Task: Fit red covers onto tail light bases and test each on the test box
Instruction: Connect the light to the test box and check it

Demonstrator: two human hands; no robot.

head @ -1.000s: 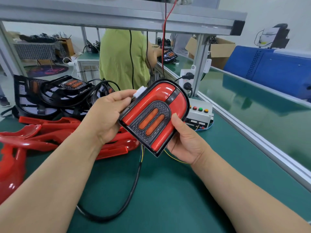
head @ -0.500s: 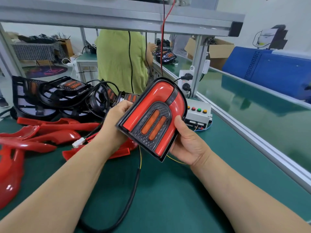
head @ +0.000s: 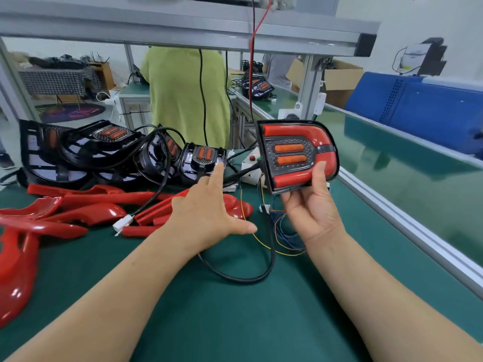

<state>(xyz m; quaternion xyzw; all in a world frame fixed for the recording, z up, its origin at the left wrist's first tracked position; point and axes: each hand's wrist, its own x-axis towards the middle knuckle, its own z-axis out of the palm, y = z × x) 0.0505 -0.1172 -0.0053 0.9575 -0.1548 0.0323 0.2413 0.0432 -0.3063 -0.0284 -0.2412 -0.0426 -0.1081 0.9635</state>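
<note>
Two hands are up over the green worktop, and only one is carrying anything. The right hand holds the assembled tail light, a glossy red cover on a black plastic base, lifted clear above the far right part of the worktop. Its long axis runs flat, side to side: square end to the left, rounded end pointing at the right edge. The face is turned to the camera, both orange bars lying level. The thumb presses on the front near the lower right corner; the other fingers curl behind the lower rim, mostly hidden.

The left hand grips nothing. Its fingers are straight and spread, thumb splayed wide, forefinger stretched toward the far edge. The fingertip is at an uncovered black tail light base; whether it touches, I cannot tell.

More black bases crowd the far left corner, tangled in cables. Loose glossy red covers sprawl along the left edge, some cut off by the frame, some under the left hand. The white test box is mostly hidden behind the tail light; one red and one green button peek out. A black cable drops from behind the tail light and loops on the worktop; where it joins is hidden.
</note>
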